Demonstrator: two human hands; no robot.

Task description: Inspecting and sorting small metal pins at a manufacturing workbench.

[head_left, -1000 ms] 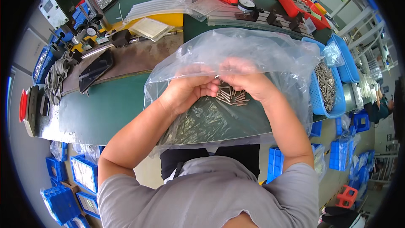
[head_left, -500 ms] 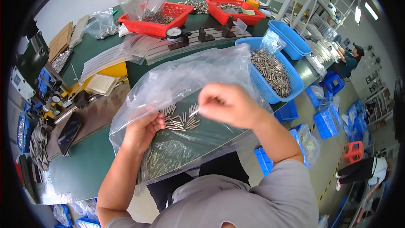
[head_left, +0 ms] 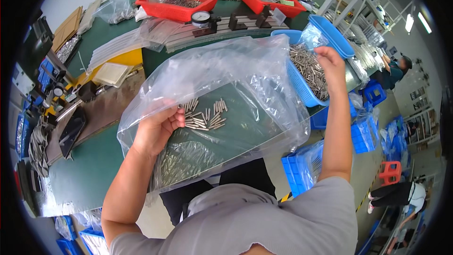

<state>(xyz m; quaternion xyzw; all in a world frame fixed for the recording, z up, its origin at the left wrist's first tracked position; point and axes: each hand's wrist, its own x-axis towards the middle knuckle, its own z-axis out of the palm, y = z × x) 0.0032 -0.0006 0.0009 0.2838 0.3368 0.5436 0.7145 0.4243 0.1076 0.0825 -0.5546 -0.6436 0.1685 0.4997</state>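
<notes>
Metal pins [head_left: 218, 122], slim and silvery: lying loose over the dark green table [head_left: 75, 184], just beside the left hand [head_left: 160, 127], probably handling light, stiff and slippery, best taking by pinching mid-shaft. Curling left fingers nearly closed, seemingly gripping a pin end. Bunching right hand [head_left: 331, 66] fingertips above the blue perforated plastic basket [head_left: 302, 87], heaping with pins; not telling whether holding anything. Peering through clear, crinkled plastic bag [head_left: 203, 71], losing part of the left hand in haze, not making out whether pins lying inside or beneath.
</notes>
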